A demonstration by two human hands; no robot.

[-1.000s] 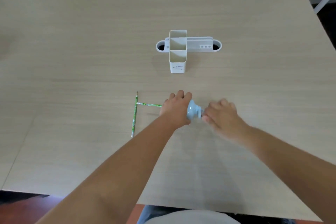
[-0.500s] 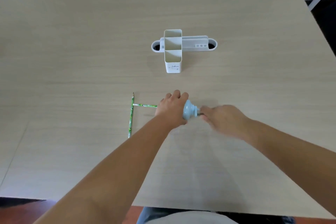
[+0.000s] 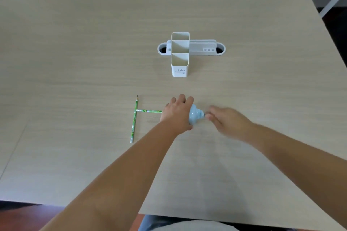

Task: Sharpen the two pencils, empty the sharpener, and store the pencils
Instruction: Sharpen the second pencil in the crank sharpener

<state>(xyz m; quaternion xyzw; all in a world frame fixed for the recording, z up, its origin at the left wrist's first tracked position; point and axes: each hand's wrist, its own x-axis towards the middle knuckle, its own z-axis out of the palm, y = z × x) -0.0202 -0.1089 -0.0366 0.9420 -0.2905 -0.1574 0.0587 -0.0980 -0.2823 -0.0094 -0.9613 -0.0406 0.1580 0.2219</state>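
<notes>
My left hand (image 3: 177, 113) is closed around a light blue, cone-shaped sharpener (image 3: 195, 116) lying on its side on the table. A green patterned pencil (image 3: 149, 111) runs horizontally from under that hand toward the left; its far end is hidden by the hand. My right hand (image 3: 228, 122), blurred by motion, pinches the sharpener's narrow right end. A second green pencil (image 3: 134, 118) lies free on the table, tip pointing away from me, its shaft touching the first pencil's left end. A white pencil holder (image 3: 179, 69) with open compartments stands beyond the hands.
A low white tray section (image 3: 204, 50) with round end holes joins the holder behind it. The wooden table (image 3: 75, 43) ends just below my forearms. Dark chair legs show along the far edge, and a white frame at the right.
My right hand has kept shifting at the sharpener's narrow end, fingers now stretched lower and blurred. My left hand and both pencils stay in place.
</notes>
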